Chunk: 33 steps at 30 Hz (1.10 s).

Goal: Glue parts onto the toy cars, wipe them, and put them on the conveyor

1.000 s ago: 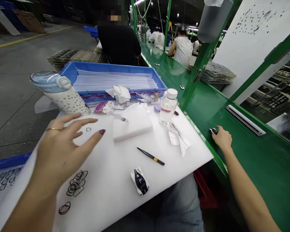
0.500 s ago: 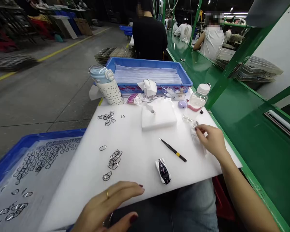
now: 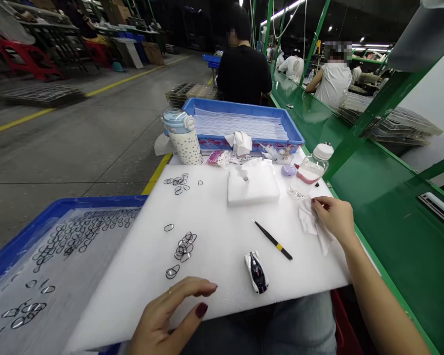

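A white work surface [image 3: 214,217] spreads before us, with containers around it. At its far end, a blue tray [image 3: 209,142] holds a layer of long white strips [image 3: 240,125]; at our lower left, a second blue tray [image 3: 99,202] holds many thin black rings [image 3: 74,236] on a pale sheet. A dotted tumbler [image 3: 185,148] stands with its blue lid on, its contents hidden, and a capped clear bottle [image 3: 314,167] sits at the far right; we cannot tell how full it is. On the surface near us lies a white-and-black toy car [image 3: 256,272], its long axis running from far left to near right; we cannot tell which end is the nose. It lies to the right of our left hand [image 3: 166,315], apart from the fingertips. That hand is empty, its thumb spread from its loosely bent fingers. Our right hand [image 3: 335,217] has thumb and fingers drawn together at the edge of a crumpled white cloth [image 3: 308,218]; we cannot tell whether they grip it. The cloth lies just left of that hand, one narrow end pointing toward us. Black tweezers [image 3: 272,240] lie between cloth and car.
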Each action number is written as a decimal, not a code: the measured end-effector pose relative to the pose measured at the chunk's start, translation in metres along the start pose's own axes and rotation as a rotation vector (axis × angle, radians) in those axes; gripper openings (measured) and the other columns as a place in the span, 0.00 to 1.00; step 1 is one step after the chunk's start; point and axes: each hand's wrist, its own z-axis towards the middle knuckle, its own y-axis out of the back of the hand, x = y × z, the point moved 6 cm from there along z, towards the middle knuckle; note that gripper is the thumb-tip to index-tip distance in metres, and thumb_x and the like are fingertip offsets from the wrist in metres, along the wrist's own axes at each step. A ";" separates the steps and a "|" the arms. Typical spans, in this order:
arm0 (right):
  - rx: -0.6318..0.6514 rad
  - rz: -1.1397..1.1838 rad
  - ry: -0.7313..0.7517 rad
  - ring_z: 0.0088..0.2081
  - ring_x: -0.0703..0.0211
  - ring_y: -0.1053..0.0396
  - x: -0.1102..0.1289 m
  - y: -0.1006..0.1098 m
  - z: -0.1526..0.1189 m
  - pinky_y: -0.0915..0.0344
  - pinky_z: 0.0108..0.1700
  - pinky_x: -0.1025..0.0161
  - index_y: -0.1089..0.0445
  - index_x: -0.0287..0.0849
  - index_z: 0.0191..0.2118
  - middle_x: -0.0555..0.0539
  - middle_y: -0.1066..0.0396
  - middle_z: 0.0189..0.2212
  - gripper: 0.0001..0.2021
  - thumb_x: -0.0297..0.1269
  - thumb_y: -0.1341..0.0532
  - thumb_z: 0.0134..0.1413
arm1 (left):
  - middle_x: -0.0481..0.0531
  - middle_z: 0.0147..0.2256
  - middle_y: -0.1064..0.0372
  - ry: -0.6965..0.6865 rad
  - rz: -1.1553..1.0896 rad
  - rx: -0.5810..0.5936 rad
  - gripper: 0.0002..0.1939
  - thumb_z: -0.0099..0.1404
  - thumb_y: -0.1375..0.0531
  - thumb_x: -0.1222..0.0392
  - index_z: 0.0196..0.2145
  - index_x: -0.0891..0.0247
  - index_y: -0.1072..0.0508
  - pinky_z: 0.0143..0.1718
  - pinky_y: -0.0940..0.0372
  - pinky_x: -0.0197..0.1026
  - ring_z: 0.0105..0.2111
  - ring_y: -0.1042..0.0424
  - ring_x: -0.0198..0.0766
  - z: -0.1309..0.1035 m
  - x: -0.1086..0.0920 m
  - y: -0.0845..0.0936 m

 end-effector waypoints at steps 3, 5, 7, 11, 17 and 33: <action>-0.040 0.007 -0.025 0.28 0.52 0.28 0.001 0.002 0.001 0.41 0.32 0.59 0.22 0.45 0.34 0.45 0.23 0.27 0.16 0.44 0.45 0.55 | 0.52 0.35 0.21 -0.058 -0.078 -0.002 0.10 0.64 0.37 0.49 0.34 0.55 0.19 0.41 0.25 0.38 0.38 0.21 0.44 0.020 -0.015 -0.013; -0.042 0.000 -0.032 0.26 0.55 0.31 0.006 -0.002 0.003 0.43 0.30 0.60 0.25 0.45 0.30 0.47 0.25 0.25 0.15 0.45 0.45 0.56 | 0.51 0.33 0.22 -0.108 -0.131 0.063 0.09 0.65 0.38 0.51 0.35 0.56 0.20 0.39 0.25 0.37 0.36 0.22 0.42 0.032 -0.023 -0.029; -0.043 -0.024 -0.037 0.24 0.56 0.34 0.011 -0.006 0.004 0.47 0.27 0.61 0.29 0.45 0.26 0.48 0.27 0.23 0.14 0.48 0.42 0.53 | 0.52 0.33 0.22 -0.106 -0.152 0.108 0.10 0.66 0.40 0.52 0.35 0.58 0.20 0.39 0.26 0.38 0.36 0.22 0.42 0.041 -0.024 -0.042; -0.153 -0.057 -0.058 0.28 0.55 0.35 0.017 0.001 0.000 0.48 0.29 0.61 0.32 0.44 0.33 0.44 0.26 0.32 0.15 0.51 0.43 0.55 | 0.52 0.36 0.21 -0.091 -0.075 0.089 0.10 0.67 0.40 0.53 0.36 0.57 0.20 0.39 0.26 0.39 0.38 0.22 0.43 0.042 -0.019 -0.050; -0.077 -0.023 -0.017 0.24 0.57 0.38 0.020 -0.007 -0.009 0.48 0.29 0.60 0.34 0.45 0.24 0.48 0.30 0.22 0.17 0.50 0.43 0.57 | 0.51 0.35 0.22 -0.147 -0.036 0.101 0.10 0.69 0.42 0.54 0.37 0.55 0.21 0.38 0.28 0.38 0.37 0.23 0.41 0.035 -0.018 -0.048; 0.032 0.531 -0.264 0.21 0.60 0.43 -0.018 0.004 -0.015 0.44 0.22 0.64 0.40 0.46 0.27 0.51 0.40 0.20 0.14 0.49 0.50 0.56 | 0.48 0.34 0.22 -0.218 0.007 0.088 0.07 0.67 0.41 0.58 0.36 0.55 0.21 0.37 0.28 0.35 0.34 0.23 0.37 0.036 -0.035 -0.047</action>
